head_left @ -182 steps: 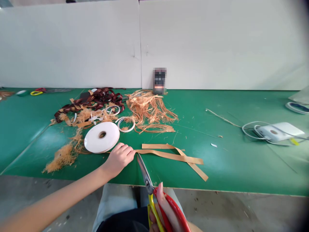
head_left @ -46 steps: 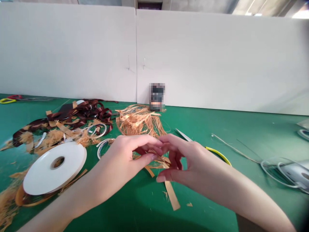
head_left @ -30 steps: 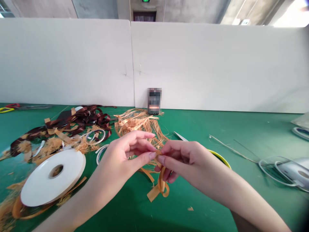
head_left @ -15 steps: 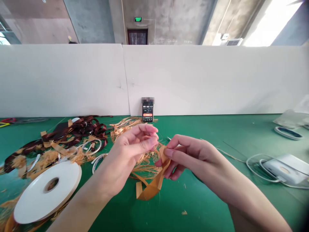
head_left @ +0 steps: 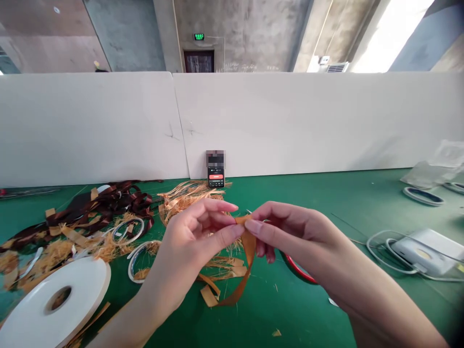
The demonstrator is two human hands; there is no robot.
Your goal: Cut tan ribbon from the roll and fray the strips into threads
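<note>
A tan ribbon (head_left: 249,247) hangs from my fingers, its lower part curling to the left just over the green table. My right hand (head_left: 290,229) pinches its upper end between thumb and forefinger. From the other side, my left hand (head_left: 201,234) has its thumb and a finger closed on the same end, fingertips close to the right thumb. Under and behind the hands lie loose tan ribbon pieces and frayed threads (head_left: 192,191). A red-handled tool (head_left: 299,270) is partly hidden beneath my right hand.
A large white spool (head_left: 29,309) lies at the lower left. Behind it are dark brown ribbons (head_left: 134,198) and white rings (head_left: 137,229). A phone (head_left: 216,176) leans against the white partition (head_left: 290,121). At the right sits a white device (head_left: 429,251) with a cable.
My left hand has come right and closed on the ribbon's upper end. The ribbon has been raised slightly, and the view has shifted, uncovering the red handle.
</note>
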